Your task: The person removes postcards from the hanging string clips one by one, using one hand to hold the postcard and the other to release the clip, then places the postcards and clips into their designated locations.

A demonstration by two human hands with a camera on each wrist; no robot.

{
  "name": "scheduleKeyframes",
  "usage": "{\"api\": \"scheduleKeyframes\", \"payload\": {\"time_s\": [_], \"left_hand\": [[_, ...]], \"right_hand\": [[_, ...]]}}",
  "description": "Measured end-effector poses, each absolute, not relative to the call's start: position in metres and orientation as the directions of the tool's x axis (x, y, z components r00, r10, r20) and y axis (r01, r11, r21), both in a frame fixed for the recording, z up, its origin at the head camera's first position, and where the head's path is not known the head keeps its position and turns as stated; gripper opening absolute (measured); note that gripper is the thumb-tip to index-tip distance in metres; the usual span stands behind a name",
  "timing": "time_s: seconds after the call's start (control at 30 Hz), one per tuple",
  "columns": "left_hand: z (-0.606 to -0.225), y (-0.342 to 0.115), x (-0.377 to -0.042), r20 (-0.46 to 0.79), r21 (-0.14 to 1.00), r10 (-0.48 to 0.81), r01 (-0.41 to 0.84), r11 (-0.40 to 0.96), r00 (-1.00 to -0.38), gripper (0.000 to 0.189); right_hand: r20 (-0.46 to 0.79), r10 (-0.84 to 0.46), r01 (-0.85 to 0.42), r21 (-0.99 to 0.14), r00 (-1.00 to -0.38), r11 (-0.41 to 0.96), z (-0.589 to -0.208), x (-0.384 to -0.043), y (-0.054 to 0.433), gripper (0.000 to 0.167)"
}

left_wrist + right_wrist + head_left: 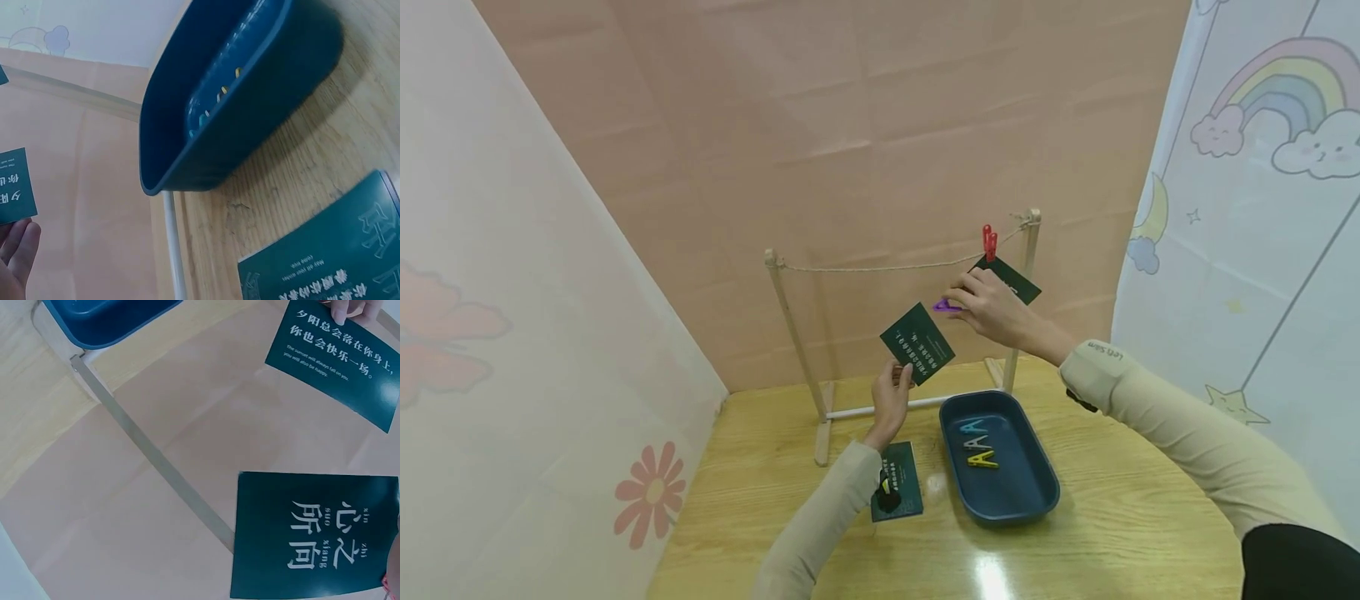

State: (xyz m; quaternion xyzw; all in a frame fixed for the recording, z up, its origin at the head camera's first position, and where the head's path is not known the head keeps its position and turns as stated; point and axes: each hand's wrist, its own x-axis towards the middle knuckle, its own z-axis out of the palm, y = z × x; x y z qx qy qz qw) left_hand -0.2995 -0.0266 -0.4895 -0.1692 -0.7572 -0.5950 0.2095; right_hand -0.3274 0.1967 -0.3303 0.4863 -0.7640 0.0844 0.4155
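Observation:
My left hand pinches the lower edge of a dark green card printed with white writing, below the string. Up near the string, my right hand holds a purple clothespin between thumb and fingers. Just behind that hand a second green card hangs from the string by a red clothespin; the hand covers part of it. The right wrist view shows this hanging card with large white characters, and the left hand's card apart from it.
A wooden frame carries the string between two posts. In front stands a dark blue tray with blue, grey and yellow clothespins inside. Left of it, more green cards lie on the wooden table, partly under the left sleeve.

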Motion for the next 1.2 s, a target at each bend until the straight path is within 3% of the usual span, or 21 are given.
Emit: {"api": "scheduleKeyframes", "payload": {"time_s": [0.3, 0.53, 0.7, 1.0, 1.2], "left_hand": [[-0.503, -0.043, -0.301, 0.485, 0.852, 0.016, 0.477, 0.215, -0.874, 0.017], [-0.501, -0.058, -0.290, 0.459, 0.864, 0.045, 0.458, 0.207, -0.887, 0.017], [-0.522, -0.073, -0.298, 0.441, 0.866, 0.044, 0.438, 0.241, -0.896, 0.014], [-0.525, -0.095, -0.290, 0.358, 0.890, 0.116, 0.377, 0.259, -0.926, 0.013], [-0.530, -0.104, -0.282, 0.285, 0.880, 0.100, 0.302, 0.366, -0.953, 0.015]], "right_hand": [[0.706, -0.680, -0.816, 0.263, -0.201, 0.515, -0.352, -0.327, 0.199, 0.033], [0.688, -0.668, -0.818, 0.189, -0.284, 0.543, -0.377, -0.327, 0.204, 0.029], [0.688, -0.658, -0.816, 0.167, -0.306, 0.554, -0.390, -0.328, 0.208, 0.028], [0.658, -0.661, -0.809, 0.132, -0.361, 0.572, -0.405, -0.321, 0.214, 0.031], [0.616, -0.663, -0.803, 0.081, -0.426, 0.591, -0.422, -0.318, 0.218, 0.027]]}}
